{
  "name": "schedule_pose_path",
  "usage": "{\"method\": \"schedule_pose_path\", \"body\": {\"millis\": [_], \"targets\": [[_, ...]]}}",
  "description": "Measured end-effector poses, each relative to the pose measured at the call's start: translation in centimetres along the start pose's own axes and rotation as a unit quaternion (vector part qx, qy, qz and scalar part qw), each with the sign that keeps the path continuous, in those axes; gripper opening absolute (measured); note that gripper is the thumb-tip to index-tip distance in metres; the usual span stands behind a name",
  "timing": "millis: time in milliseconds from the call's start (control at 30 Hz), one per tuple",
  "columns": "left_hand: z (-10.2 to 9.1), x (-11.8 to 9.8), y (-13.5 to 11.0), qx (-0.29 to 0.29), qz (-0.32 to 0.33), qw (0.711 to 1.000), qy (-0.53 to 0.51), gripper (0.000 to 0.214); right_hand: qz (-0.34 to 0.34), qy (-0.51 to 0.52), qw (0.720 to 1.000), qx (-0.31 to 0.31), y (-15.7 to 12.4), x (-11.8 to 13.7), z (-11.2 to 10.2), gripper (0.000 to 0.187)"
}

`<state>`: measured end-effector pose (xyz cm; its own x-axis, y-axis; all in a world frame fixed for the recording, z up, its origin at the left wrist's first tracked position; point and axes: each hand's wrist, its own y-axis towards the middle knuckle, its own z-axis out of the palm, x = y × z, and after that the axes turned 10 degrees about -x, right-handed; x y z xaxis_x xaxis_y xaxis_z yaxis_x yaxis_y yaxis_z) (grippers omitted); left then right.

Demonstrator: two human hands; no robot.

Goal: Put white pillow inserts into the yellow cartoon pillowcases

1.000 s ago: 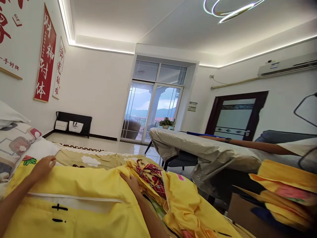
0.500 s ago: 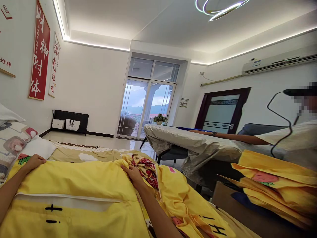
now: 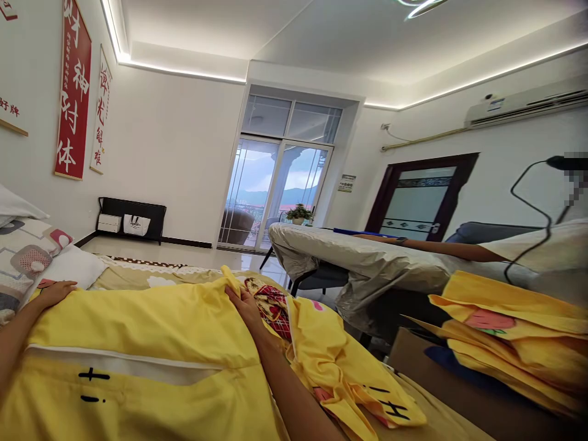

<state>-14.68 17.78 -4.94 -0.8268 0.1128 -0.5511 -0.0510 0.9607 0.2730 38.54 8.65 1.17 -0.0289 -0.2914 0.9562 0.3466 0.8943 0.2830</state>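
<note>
A yellow pillowcase [image 3: 151, 318] lies spread in front of me, with black lettering and a long white-edged opening that shows white inside. At its far left corner my left hand [image 3: 56, 295] is closed on the fabric, its fingertips partly hidden. My right hand [image 3: 245, 306] pinches the far right corner, where a fold of cloth stands up above the fingers. Just beyond that hand is a bunched red plaid cloth [image 3: 275, 309]. Beside my right forearm lies another crumpled yellow cloth [image 3: 340, 355] with black letters.
Patterned pillows [image 3: 32, 263] rest at the left on the bed [image 3: 184, 278]. At the right, folded yellow cloths [image 3: 509, 337] are stacked above a cardboard box [image 3: 427, 373]. A person's arm [image 3: 450, 250] rests on a plastic-covered table [image 3: 367, 257] behind.
My right hand has raised the pillowcase's far right corner slightly, and a fold now stands up there. My left hand has shifted slightly left. The camera view has tilted down a little.
</note>
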Motion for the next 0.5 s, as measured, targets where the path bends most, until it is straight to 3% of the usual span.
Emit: {"method": "schedule_pose_path", "body": {"millis": [133,233,300,500], "targets": [[0.5,-0.9,0.6,0.15,-0.004,0.988,-0.039,0.034,-0.011,0.019,1.0,-0.005,-0.5,1.3,-0.7,0.052],[0.0,-1.2,0.8,0.212,-0.011,0.976,-0.053,0.034,-0.016,0.025,0.999,-0.02,-1.1,1.6,-1.9,0.049],[-0.7,-1.4,1.1,0.194,-0.004,0.979,-0.056,0.035,-0.017,0.029,0.999,-0.034,-1.2,1.5,-2.6,0.048],[-2.1,-1.6,1.6,0.021,0.005,1.0,-0.011,0.041,0.007,0.003,0.996,-0.093,0.5,-0.6,-3.3,0.037]]}}
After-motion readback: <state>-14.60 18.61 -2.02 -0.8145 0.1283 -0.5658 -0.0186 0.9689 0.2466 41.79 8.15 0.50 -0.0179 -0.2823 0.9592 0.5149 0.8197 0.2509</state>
